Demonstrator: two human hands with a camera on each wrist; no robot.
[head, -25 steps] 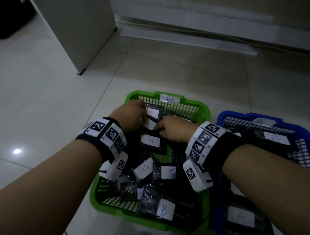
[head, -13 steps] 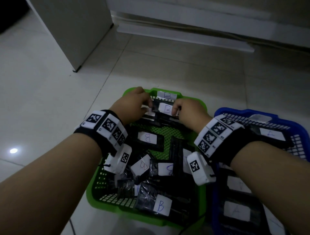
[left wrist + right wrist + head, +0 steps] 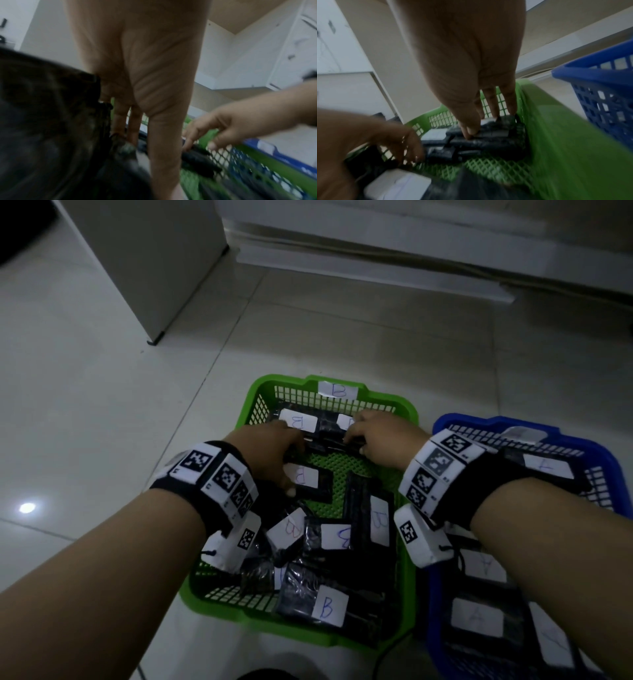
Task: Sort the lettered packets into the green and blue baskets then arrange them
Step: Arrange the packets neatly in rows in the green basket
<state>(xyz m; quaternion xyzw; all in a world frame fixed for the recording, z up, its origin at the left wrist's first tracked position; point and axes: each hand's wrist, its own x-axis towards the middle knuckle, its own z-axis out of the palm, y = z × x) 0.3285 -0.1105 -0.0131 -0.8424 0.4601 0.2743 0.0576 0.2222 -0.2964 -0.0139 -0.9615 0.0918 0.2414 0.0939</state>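
The green basket (image 3: 270,385) holds several black packets with white B labels. Two of them lie along its far wall: one B packet (image 3: 298,421) on the left and another (image 3: 346,422) beside it. My left hand (image 3: 287,445) reaches over the near edge of the left one, fingers straight and touching it. My right hand (image 3: 363,440) pinches the right packet (image 3: 491,134) between thumb and fingers (image 3: 493,112). The blue basket (image 3: 479,422) at the right holds packets labelled A (image 3: 476,616).
Both baskets stand on a pale tiled floor (image 3: 85,405). A white cabinet (image 3: 154,268) stands at the back left and a wall ledge (image 3: 376,268) runs behind the baskets. A dark cable (image 3: 387,652) lies by the green basket's near edge.
Both hands have moved from the middle of the green basket to its far wall, bringing B packets with them. The left hand has let go and now only touches its packet.
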